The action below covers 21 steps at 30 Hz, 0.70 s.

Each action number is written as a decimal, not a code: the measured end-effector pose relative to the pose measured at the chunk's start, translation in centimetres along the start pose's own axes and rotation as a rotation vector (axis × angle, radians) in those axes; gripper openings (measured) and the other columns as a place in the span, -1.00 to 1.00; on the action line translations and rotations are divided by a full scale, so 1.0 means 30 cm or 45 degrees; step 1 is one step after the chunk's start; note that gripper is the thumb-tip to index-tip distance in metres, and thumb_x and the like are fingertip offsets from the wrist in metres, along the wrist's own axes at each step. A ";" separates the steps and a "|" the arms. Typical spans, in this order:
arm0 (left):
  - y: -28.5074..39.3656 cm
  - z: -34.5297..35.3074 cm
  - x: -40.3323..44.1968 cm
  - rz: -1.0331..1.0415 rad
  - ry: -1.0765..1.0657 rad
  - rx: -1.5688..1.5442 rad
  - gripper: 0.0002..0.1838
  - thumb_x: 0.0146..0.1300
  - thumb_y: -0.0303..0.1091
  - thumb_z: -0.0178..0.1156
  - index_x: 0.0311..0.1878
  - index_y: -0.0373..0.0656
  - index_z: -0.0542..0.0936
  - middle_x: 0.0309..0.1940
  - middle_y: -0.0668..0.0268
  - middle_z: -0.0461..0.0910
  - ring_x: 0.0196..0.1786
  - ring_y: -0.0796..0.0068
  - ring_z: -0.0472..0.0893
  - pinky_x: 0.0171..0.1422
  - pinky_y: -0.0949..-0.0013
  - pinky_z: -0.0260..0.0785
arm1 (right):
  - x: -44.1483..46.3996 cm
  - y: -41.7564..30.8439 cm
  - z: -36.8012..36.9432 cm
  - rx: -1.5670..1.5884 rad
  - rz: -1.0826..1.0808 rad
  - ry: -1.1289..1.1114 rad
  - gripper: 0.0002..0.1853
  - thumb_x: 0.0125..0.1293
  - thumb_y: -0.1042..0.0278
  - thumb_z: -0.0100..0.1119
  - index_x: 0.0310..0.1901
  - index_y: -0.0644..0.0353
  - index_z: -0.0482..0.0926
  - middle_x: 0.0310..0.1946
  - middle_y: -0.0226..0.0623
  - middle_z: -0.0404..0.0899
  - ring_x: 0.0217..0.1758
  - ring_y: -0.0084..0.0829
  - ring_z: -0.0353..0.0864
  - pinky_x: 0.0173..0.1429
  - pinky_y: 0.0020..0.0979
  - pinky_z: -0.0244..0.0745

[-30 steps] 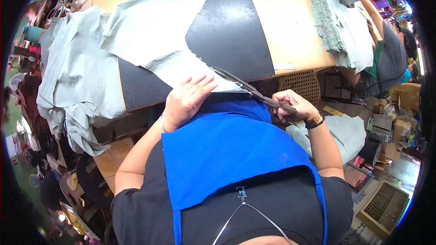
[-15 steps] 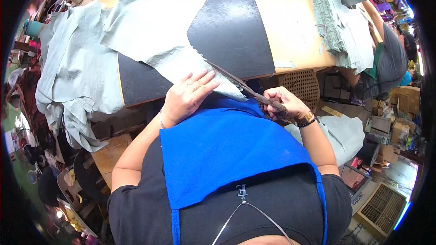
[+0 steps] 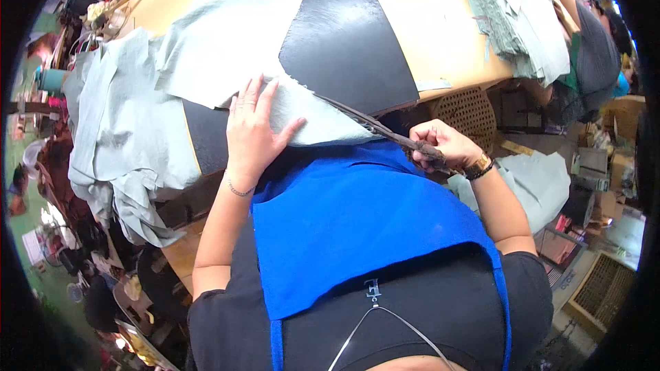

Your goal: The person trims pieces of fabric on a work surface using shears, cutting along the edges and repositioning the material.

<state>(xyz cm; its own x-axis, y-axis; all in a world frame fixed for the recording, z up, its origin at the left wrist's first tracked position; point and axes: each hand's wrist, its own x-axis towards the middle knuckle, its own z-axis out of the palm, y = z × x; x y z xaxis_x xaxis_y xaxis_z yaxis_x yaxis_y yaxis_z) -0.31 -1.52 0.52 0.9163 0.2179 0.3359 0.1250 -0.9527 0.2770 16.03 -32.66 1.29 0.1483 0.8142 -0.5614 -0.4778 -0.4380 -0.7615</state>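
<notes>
A large pale grey-green leather-like sheet (image 3: 206, 48) drapes over the table edge towards my apron. My left hand (image 3: 251, 127) lies flat on it, fingers spread and holding nothing. The handles of long dark scissors (image 3: 375, 124) are wrapped in brown material, and my right hand (image 3: 443, 145) is closed around them. Their blades point up and left along the sheet's right edge; whether they are parted is hard to make out. Beneath the sheet a black board (image 3: 350, 41) shows, its right part uncovered.
More pale sheets (image 3: 130, 130) hang off the table's left side. A stack of layered sheets (image 3: 498, 17) sits at the right of the tan tabletop (image 3: 436, 34). Another person (image 3: 595, 62) is beyond it. A woven-cane chair (image 3: 467, 120) and a loose sheet (image 3: 536, 182) lie to my right.
My left hand has slid left and up the sheet, with its fingers spreading. My right hand has shifted slightly right with the scissors. The view has also moved a little.
</notes>
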 end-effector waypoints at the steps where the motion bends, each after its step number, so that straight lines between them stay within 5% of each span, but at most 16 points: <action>1: -0.006 0.006 -0.004 -0.020 -0.025 0.039 -0.35 0.07 0.03 0.37 0.16 -0.15 0.50 0.27 0.06 0.40 0.33 0.02 0.38 0.35 -0.01 0.23 | 0.005 -0.004 0.002 -0.041 0.003 0.016 -0.77 0.23 0.33 0.32 -0.47 0.17 0.47 -0.59 -0.47 0.52 -0.59 -0.67 0.47 -0.53 -0.58 0.36; 21: 0.002 0.013 -0.022 -0.035 -0.073 0.183 -0.32 0.01 0.22 0.33 0.11 -0.03 0.55 0.42 0.15 0.20 0.49 0.04 0.10 0.39 -0.34 -0.13 | 0.062 -0.023 -0.045 -0.171 -0.050 -0.113 -0.68 0.24 0.14 0.33 -0.40 0.23 0.50 -0.52 -0.42 0.57 -0.51 -0.67 0.54 -0.47 -0.60 0.46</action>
<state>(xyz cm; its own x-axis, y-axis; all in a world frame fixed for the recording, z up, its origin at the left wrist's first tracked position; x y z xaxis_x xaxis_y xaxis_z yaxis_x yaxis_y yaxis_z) -0.76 -1.80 -0.03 0.9317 0.2354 0.2767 0.1995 -0.9680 0.1520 17.83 -31.35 0.34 0.0848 0.8595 -0.5040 -0.3521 -0.4474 -0.8221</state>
